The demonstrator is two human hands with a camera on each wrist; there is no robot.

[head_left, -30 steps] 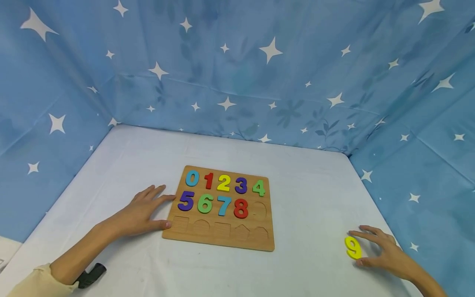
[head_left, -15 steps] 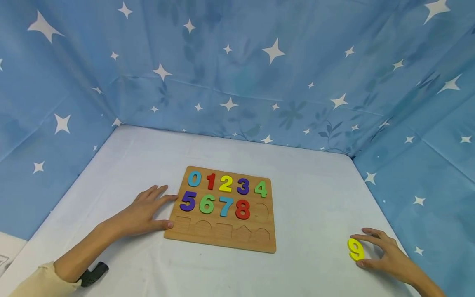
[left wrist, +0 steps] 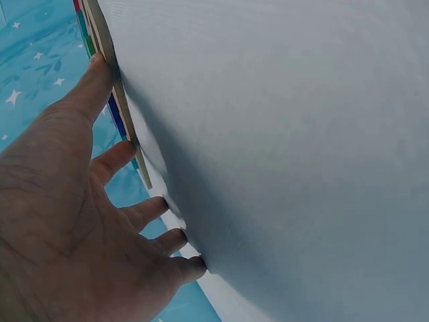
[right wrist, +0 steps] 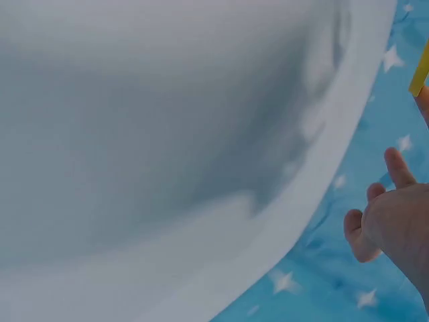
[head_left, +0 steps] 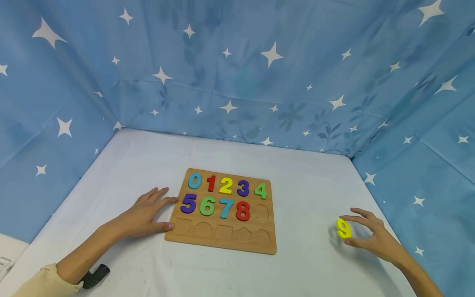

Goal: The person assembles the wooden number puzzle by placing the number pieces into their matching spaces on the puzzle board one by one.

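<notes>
A wooden number puzzle board (head_left: 222, 244) lies on the white table, with colored digits 0 to 8 sitting in its upper two rows. The slot (head_left: 262, 212) after the red 8 (head_left: 243, 211) holds no piece, and neither do the outlined shapes along the bottom row. My left hand (head_left: 142, 214) rests at the board's left edge, thumb and index finger touching it, fingers spread. Over the table's right side, my right hand (head_left: 372, 234) pinches a yellow number 9 (head_left: 343, 229) between thumb and fingers; a shadow shows beneath. In the right wrist view only a sliver of the yellow 9 (right wrist: 420, 72) appears.
Blue curtains (head_left: 237, 82) with white stars stand behind and beside the table (head_left: 304, 189). A black object (head_left: 95, 276) lies by the left forearm. White tabletop stretches between the board and my right hand.
My right hand has lifted the yellow number 9 off the table and moved it up and left. The left hand stays at the board's edge; the head view shifts slightly.
</notes>
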